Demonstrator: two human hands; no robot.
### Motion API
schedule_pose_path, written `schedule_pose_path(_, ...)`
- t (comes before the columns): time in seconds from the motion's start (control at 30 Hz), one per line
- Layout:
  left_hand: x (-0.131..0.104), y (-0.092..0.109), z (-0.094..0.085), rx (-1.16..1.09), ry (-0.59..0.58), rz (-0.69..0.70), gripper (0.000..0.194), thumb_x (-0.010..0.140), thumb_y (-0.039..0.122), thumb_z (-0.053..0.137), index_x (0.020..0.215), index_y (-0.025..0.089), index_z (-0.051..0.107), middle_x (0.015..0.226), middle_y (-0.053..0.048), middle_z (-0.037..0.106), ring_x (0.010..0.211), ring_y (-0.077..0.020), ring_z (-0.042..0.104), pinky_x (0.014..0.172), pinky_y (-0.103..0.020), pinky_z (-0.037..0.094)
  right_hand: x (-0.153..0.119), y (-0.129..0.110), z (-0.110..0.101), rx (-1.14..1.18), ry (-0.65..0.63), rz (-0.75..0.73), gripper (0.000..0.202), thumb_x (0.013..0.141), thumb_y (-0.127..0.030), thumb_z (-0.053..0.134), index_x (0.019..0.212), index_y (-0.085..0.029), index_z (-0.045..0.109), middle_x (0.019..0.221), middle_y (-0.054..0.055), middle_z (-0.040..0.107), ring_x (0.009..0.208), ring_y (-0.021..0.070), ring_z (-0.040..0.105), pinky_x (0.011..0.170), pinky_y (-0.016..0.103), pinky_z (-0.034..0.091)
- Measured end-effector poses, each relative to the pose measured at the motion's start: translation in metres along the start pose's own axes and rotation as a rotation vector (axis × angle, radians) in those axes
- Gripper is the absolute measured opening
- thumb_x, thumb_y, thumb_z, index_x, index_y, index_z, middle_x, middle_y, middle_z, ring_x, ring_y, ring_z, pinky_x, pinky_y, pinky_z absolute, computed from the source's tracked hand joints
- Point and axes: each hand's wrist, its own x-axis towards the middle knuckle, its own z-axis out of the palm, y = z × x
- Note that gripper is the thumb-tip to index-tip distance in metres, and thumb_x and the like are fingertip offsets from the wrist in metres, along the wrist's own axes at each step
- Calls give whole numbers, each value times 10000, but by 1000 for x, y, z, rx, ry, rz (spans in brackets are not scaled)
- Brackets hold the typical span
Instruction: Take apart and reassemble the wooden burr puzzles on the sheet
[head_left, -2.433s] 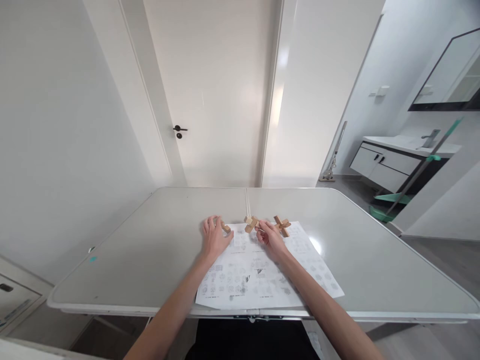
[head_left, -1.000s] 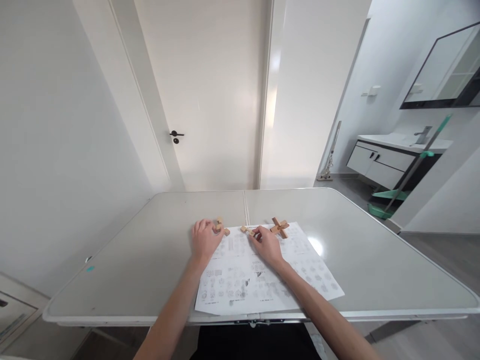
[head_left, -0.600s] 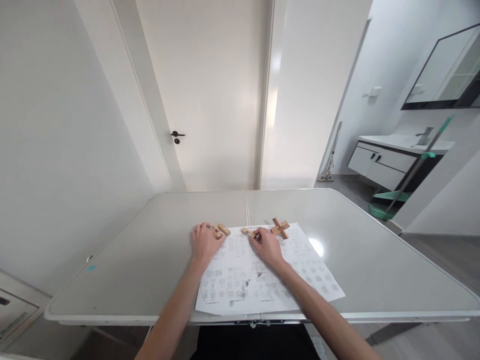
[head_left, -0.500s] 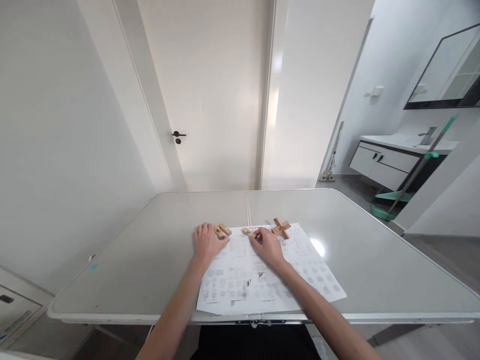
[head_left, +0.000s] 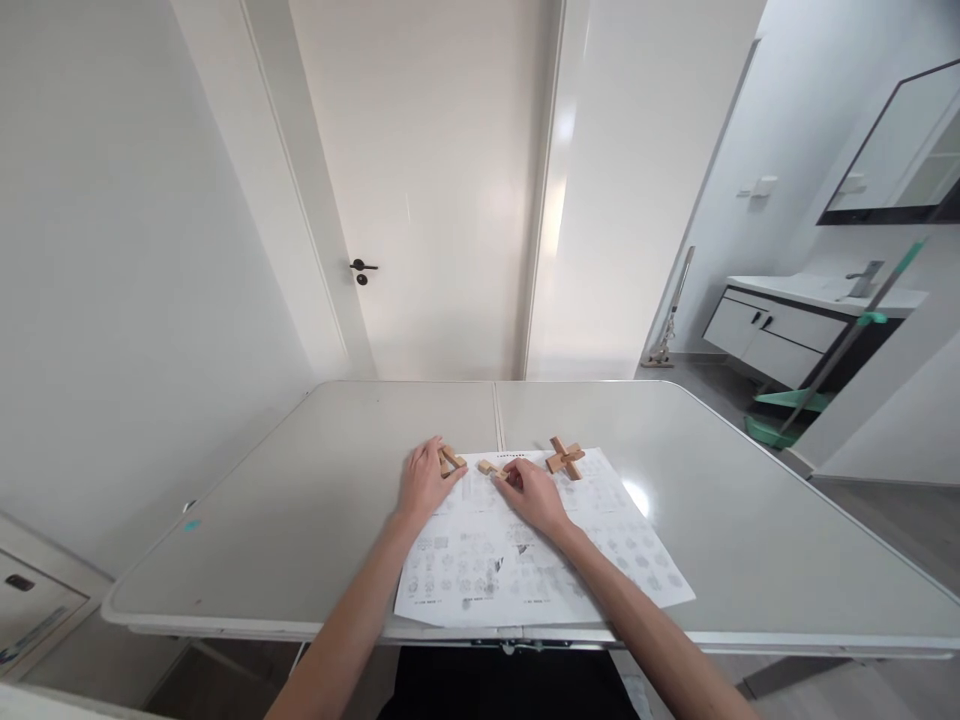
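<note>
My left hand (head_left: pixel 427 485) rests on the table at the paper's upper left corner, fingers and thumb curved around a few small wooden blocks (head_left: pixel 453 460). Some of those blocks are partly hidden by the fingers. Over the paper, my right hand (head_left: pixel 532 493) is closed in a pinch on the right end of a notched wooden block (head_left: pixel 491 469), which lies low over the sheet. Just beyond the right hand sits a cross-shaped assembly of interlocked wooden blocks (head_left: pixel 565 458). Beneath both hands spreads a white printed paper (head_left: pixel 480 590) with rows of grey figures.
The light grey folding table (head_left: pixel 750 540) has a seam down its middle. Behind it stands a white door (head_left: pixel 427 200) with a black handle. A washbasin cabinet (head_left: pixel 780 320), a green broom and dustpan (head_left: pixel 772 430) and a mop (head_left: pixel 667 320) are at the right.
My left hand has shifted slightly right and its fingers have drawn in around the blocks. The block at my right hand has moved a little left. The view has turned slightly.
</note>
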Motion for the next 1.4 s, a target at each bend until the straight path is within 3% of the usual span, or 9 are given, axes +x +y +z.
schedule_pose_path(0.37, -6, 14, 8, -195, -177, 109, 647, 794, 418, 835, 1350, 269, 537, 1351, -105, 679, 1233, -299, 650, 1030, -438, 527, 1, -4, -2, 39, -57, -30, 196, 944, -391, 616, 1003, -210, 661, 803, 35, 719, 740, 221, 660, 648, 296, 462)
schedule_pose_path(0.73, -5, 18, 7, -236, -184, 142, 596, 783, 371, 835, 1303, 262, 566, 1287, -96, 689, 1189, -303, 650, 1021, -456, 534, -2, -11, -5, 48, -143, -116, 236, 931, -347, 655, 1130, -219, 672, 783, 11, 696, 759, 211, 645, 697, 295, 477)
schedule_pose_path(1.0, -4, 17, 7, -233, -208, 150, 550, 799, 350, 814, 1288, 255, 580, 1261, -90, 690, 1178, -300, 642, 1017, -457, 529, -2, -12, -6, 41, -142, -117, 156, 928, -349, 663, 1018, -222, 657, 778, 18, 691, 759, 218, 637, 687, 298, 469)
schedule_pose_path(1.4, -5, 16, 5, -215, -206, 147, 534, 795, 385, 832, 1261, 266, 600, 1221, -80, 705, 1138, -301, 657, 982, -442, 538, -4, -14, -4, -79, -100, -128, 211, 933, -410, 641, 825, -234, 597, 672, 13, 638, 700, 224, 617, 631, 287, 394)
